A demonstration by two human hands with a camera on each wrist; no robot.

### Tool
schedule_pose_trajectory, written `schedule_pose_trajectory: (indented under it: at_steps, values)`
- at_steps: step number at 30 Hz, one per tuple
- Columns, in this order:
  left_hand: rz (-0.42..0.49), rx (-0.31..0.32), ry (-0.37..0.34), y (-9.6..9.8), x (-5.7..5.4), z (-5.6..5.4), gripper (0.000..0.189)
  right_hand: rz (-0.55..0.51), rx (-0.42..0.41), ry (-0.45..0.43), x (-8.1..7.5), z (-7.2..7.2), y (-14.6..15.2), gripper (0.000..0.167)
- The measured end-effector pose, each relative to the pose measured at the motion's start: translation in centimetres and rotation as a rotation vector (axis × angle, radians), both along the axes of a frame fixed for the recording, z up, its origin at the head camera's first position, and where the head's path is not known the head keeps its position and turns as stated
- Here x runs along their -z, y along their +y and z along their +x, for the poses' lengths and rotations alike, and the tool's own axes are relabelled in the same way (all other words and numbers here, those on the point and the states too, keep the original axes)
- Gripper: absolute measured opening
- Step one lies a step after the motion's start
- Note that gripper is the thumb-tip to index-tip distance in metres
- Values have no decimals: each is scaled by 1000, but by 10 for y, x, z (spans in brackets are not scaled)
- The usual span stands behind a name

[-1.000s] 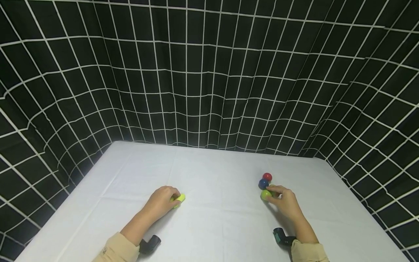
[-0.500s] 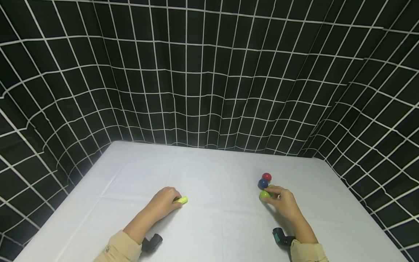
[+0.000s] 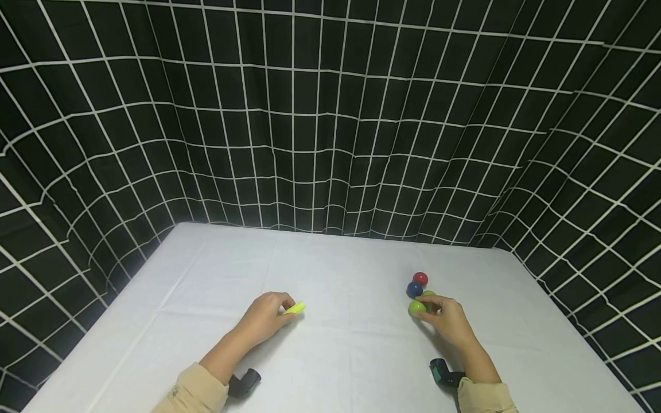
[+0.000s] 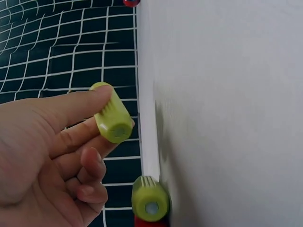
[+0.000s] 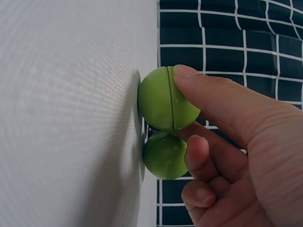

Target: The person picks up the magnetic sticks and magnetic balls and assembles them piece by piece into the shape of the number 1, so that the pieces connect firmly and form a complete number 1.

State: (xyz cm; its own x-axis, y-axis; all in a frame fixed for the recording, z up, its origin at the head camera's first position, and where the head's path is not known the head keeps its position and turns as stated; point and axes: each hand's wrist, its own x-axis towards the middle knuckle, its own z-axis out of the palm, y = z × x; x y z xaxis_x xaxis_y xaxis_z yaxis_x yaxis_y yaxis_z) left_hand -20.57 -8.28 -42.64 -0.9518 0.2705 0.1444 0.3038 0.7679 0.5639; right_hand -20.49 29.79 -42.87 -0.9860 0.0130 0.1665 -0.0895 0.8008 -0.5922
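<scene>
My left hand (image 3: 268, 315) pinches a short yellow-green ribbed cylinder (image 4: 113, 113) between thumb and fingers, held over the white table. A second, similar yellow-green cylinder (image 4: 150, 201) shows at the bottom of the left wrist view, with a bit of something red under it; the hand hides these from the head camera. On the right, my right hand (image 3: 448, 321) pinches a green ball (image 5: 163, 99) with a seam round it, which sits low at the tabletop. Another green ball (image 5: 165, 156) lies right beside it, partly covered by the fingers in the head view.
Just beyond the right hand lie a blue ball (image 3: 415, 289) and a red ball (image 3: 420, 279), close together. The white cloth-covered table (image 3: 341, 355) reaches back to a black curtain (image 3: 330, 137) with a white grid. Dark camera mounts (image 3: 245, 383) hang at both wrists.
My left hand has moved right with the yellow-green cylinder, turning it somewhat. The right hand has stayed almost in place, with the green ball shifted very slightly left.
</scene>
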Motion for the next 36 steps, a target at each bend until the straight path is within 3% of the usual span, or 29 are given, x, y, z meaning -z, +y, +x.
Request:
schedule_pose_trajectory:
  at_steps: [18,28,36]
  values:
    - [279,71,-158,30,-3,-3,22,-8,13,-24,0,1,-1,36]
    - [557,111,-344,59,13,-5,32,-15,24,-30,2,0,-1,36]
    - [608,61,-376,75,23,-10,32,-19,44,-54,1,2,-1,40]
